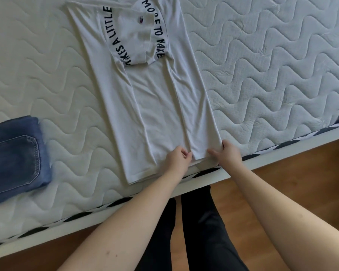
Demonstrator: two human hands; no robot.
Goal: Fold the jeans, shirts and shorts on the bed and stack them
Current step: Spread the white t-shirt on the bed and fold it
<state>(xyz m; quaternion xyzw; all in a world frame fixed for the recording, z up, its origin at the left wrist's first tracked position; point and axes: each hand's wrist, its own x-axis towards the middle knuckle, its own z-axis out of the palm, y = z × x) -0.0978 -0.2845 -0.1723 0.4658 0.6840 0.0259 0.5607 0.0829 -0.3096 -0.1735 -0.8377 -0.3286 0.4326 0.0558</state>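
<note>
We stand at the bare quilted mattress (262, 65). On it lies the white shirt (155, 106), sides folded in, with folded jeans (14, 155) well apart at its left. Our left hand (177, 157) and right hand (226, 153) pinch the shirt's hem.

A white quilted mattress (262, 75) fills the view in soft light. Below the fingers, brown wooden floor (292, 173) shows.
</note>
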